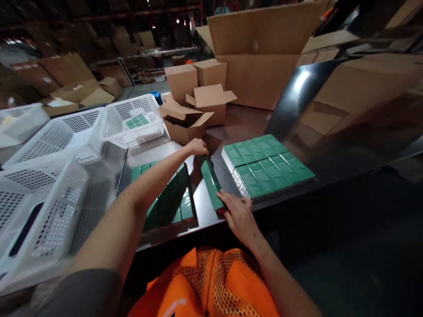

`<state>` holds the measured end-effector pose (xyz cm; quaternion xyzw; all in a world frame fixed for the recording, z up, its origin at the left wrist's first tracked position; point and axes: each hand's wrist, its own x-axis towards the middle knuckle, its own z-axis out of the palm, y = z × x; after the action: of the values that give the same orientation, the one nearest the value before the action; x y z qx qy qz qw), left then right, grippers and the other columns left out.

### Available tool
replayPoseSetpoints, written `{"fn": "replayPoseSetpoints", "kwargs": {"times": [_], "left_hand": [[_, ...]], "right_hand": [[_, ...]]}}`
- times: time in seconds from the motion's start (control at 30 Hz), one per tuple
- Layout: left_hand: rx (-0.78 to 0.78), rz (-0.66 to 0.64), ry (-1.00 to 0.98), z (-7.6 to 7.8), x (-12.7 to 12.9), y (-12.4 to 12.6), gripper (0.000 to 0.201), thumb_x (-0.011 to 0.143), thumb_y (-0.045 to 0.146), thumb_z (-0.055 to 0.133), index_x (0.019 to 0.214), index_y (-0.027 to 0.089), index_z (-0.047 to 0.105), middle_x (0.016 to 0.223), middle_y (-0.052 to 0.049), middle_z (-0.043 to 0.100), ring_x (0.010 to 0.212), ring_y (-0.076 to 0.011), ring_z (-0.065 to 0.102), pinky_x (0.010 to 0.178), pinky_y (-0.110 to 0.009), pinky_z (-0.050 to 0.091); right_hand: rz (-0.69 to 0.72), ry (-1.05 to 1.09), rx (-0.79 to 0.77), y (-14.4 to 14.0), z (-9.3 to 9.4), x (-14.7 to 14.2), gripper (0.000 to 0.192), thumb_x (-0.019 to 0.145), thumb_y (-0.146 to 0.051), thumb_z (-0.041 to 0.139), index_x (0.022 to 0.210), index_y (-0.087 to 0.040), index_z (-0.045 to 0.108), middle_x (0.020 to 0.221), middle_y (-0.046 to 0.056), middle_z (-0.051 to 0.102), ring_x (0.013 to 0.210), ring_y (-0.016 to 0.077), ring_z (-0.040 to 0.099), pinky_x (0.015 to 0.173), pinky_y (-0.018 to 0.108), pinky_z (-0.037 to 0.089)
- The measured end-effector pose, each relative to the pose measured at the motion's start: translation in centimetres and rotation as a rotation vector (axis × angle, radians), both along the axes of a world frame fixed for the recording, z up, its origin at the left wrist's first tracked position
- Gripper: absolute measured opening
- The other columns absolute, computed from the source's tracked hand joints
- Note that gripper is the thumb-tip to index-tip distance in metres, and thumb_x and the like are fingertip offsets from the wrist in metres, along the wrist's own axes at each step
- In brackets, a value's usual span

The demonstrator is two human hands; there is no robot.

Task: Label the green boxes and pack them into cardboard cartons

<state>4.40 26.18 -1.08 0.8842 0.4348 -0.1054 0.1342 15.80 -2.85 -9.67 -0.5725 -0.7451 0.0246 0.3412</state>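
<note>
A narrow row of green shrink-wrapped boxes (pixel 210 182) stands on the metal table in front of me. At its far end my left hand (pixel 197 147) has its fingers curled over it. My right hand (pixel 236 211) grips the near end, thumb and fingers on its edges. To the right lies a wide stack of green boxes (pixel 266 165) with white sides, in two rows under shiny film. More green boxes (pixel 168 200) lie to the left, partly covered by my left forearm and its shadow.
White perforated plastic baskets (pixel 53 211) stand at the left; a farther basket (pixel 132 138) holds some green boxes. Open small cartons (pixel 187 121) sit beyond my left hand. A large open carton (pixel 257 79) rises behind them, and another carton (pixel 357 92) stands at the right.
</note>
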Motion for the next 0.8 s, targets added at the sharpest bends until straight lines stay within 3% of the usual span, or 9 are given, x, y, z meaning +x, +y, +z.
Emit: {"fn": "replayPoseSetpoints", "kwargs": {"times": [0.2, 0.43, 0.57, 0.7, 0.8], "left_hand": [[0.071, 0.081, 0.168, -0.5, -5.0, -1.2, 0.032, 0.094, 0.046, 0.061, 0.101, 0.015, 0.069, 0.111, -0.009, 0.07, 0.11, -0.0244, 0.064, 0.1, -0.047, 0.049], [0.121, 0.103, 0.171, -0.4, -5.0, -1.8, 0.037, 0.091, 0.049, 0.061, 0.1, 0.015, 0.071, 0.108, -0.011, 0.072, 0.106, -0.026, 0.066, 0.095, -0.045, 0.051], [0.132, 0.082, 0.117, 0.1, -3.0, -0.8, 0.045, 0.088, 0.055, 0.06, 0.102, 0.015, 0.075, 0.107, -0.016, 0.074, 0.111, -0.0342, 0.066, 0.094, -0.04, 0.05], [0.102, 0.0, -0.103, -0.3, 1.5, -0.5, 0.048, 0.097, 0.048, 0.05, 0.132, 0.018, 0.06, 0.135, -0.011, 0.063, 0.123, -0.0274, 0.06, 0.104, -0.039, 0.047], [0.037, -0.02, -0.226, -1.3, 5.5, -0.7, 0.044, 0.1, 0.045, 0.05, 0.134, 0.017, 0.056, 0.138, -0.012, 0.059, 0.12, -0.0251, 0.06, 0.103, -0.047, 0.048]], "right_hand": [[0.107, 0.255, -0.059, 0.8, -1.2, -5.4, 0.052, 0.083, -0.006, 0.052, 0.133, -0.019, 0.051, 0.127, 0.011, 0.067, 0.114, 0.0234, 0.065, 0.094, 0.04, 0.043], [0.145, 0.188, -0.062, 0.7, -1.0, -5.4, 0.056, 0.086, -0.009, 0.059, 0.14, -0.018, 0.046, 0.133, 0.014, 0.064, 0.121, 0.0249, 0.061, 0.096, 0.042, 0.044], [0.116, 0.05, -0.036, -0.3, 0.9, -2.7, 0.062, 0.091, -0.017, 0.063, 0.148, -0.019, 0.038, 0.143, 0.015, 0.056, 0.131, 0.0257, 0.053, 0.102, 0.045, 0.039], [-0.139, -0.213, 0.024, -1.0, 2.4, 2.9, 0.06, 0.09, -0.001, 0.052, 0.143, -0.03, 0.049, 0.147, 0.009, 0.053, 0.137, 0.03, 0.044, 0.1, 0.052, 0.032], [-0.284, -0.386, -0.026, -0.7, 2.1, 6.9, 0.073, 0.08, 0.011, 0.045, 0.136, -0.035, 0.057, 0.148, 0.006, 0.052, 0.136, 0.0331, 0.043, 0.097, 0.056, 0.031]]}}
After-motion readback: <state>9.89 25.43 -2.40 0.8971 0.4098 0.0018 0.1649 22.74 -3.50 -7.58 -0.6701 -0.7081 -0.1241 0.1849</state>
